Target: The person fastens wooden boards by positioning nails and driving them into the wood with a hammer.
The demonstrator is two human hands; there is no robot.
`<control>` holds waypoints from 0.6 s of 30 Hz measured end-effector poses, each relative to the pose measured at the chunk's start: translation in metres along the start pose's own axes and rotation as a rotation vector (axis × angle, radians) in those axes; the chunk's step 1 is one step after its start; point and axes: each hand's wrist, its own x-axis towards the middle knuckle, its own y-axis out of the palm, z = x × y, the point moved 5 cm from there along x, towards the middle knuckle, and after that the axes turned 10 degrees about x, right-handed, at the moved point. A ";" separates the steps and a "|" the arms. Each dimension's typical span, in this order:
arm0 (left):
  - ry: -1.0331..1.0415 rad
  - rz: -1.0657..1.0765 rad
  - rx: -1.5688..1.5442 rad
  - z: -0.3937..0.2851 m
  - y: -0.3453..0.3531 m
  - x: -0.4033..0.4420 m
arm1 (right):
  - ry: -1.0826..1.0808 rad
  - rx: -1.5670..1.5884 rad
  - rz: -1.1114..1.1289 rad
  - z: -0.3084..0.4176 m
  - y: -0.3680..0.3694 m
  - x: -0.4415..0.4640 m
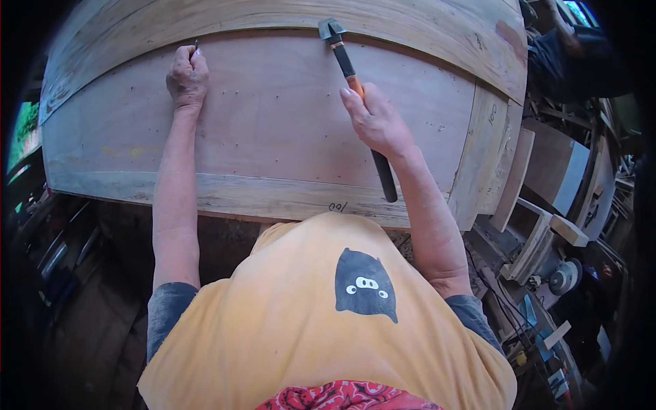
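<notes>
Your right hand is wrapped around the hammer partway along its handle, fingers closed, the dark butt poking out below your palm. The head is over the edge where panel meets upper plank; whether it touches, you can't tell. Your left hand is fisted near that same edge, thumb and finger pinching a thin dark pin.

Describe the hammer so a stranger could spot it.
Start at the big wooden panel across the upper view. Right of its middle, find the hammer, slanting up and left over the wood. Its metal head and black-and-orange handle set it apart from the pale boards around it.
</notes>
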 end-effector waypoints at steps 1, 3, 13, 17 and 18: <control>-0.013 0.009 0.005 0.001 0.000 0.000 | -0.016 0.047 -0.014 -0.008 -0.006 -0.004; -0.007 0.006 0.026 0.000 0.002 0.001 | -0.046 0.085 -0.043 -0.019 -0.022 -0.013; -0.014 0.012 -0.047 0.000 0.000 0.002 | -0.055 0.018 -0.223 0.000 -0.069 -0.052; -0.007 0.060 -0.120 -0.004 -0.002 -0.003 | 0.051 -0.318 -0.213 -0.044 -0.056 -0.020; -0.011 0.056 -0.156 -0.003 -0.003 -0.002 | 0.064 -0.241 -0.231 -0.032 -0.059 -0.019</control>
